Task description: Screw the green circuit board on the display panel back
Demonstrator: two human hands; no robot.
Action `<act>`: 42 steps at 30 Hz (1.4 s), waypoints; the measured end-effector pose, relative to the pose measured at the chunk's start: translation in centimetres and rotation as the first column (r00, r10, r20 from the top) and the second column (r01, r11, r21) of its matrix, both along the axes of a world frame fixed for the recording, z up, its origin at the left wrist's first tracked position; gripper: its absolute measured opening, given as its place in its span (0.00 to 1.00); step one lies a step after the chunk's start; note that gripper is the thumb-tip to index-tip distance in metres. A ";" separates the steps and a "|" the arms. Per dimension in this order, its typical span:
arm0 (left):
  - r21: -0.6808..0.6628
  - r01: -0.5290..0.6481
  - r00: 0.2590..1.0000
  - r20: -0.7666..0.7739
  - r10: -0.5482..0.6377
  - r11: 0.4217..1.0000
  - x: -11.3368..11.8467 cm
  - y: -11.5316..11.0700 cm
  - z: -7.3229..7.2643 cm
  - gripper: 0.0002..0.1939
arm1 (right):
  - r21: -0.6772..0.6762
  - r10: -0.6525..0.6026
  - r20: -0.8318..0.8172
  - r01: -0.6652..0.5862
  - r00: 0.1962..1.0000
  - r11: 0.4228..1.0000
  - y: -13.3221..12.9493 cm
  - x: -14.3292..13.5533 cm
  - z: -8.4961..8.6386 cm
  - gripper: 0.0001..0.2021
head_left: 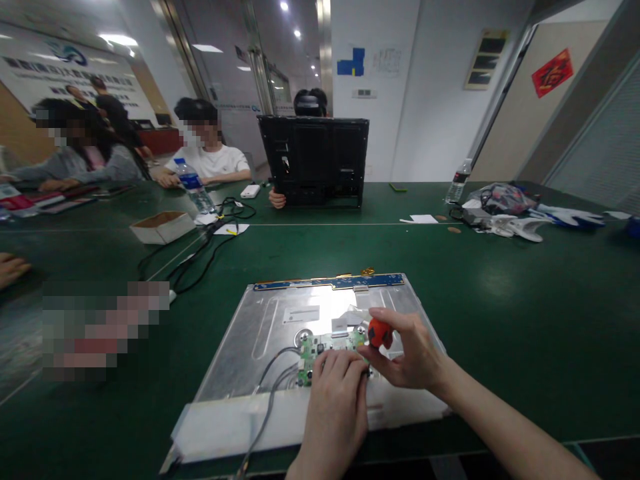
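A flat metal panel (250, 333) lies on the green table, with a blue circuit strip (330, 283) along its far edge. On its middle sits a green circuit board (309, 345), with dark cables (273, 393) running from its left side. My left hand (337, 393) rests over the board's near part, fingers bent together; whatever is under the fingertips is hidden. Thumb and fingers of my right hand (413, 350) close around a red-orange and black round handle (379, 333) at the board's right side. The handle's lower end is hidden.
A black monitor frame (320, 160) stands upright across the green table (510, 320), a person behind it. Black cables (197, 257), an open box (163, 229) and a bottle (193, 185) are at left. Gloves (515, 227) and another bottle (459, 181) lie right. People sit at left.
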State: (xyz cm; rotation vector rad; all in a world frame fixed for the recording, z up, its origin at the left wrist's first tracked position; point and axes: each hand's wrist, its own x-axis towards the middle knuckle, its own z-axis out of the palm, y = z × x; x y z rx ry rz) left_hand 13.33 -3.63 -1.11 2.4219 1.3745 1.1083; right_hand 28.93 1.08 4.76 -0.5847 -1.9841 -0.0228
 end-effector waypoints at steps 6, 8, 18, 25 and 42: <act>-0.002 -0.022 1.000 -0.020 0.022 1.000 0.0 0.0 -0.2 0.08 | -0.022 0.020 -0.020 -0.020 1.000 1.000 0.4 0.2 -0.6 0.24; 0.000 -0.021 0.999 -0.025 0.021 1.000 0.0 0.0 -0.2 0.08 | -0.025 0.013 -0.015 -0.014 1.000 1.000 0.4 0.2 -0.7 0.24; 0.003 -0.017 0.998 -0.064 0.017 1.000 0.0 0.1 -0.2 0.08 | -0.028 0.004 0.003 -0.004 1.000 1.000 0.0 0.2 -0.1 0.25; -0.032 0.020 1.000 -0.020 -0.021 0.999 -0.2 0.1 -0.2 0.08 | -0.054 0.023 0.012 -0.023 1.000 0.998 -0.2 0.3 0.0 0.28; -0.032 0.009 1.000 0.002 -0.009 0.999 0.1 0.0 0.1 0.09 | -0.057 0.041 0.002 -0.041 0.999 0.998 -0.2 0.2 -0.3 0.28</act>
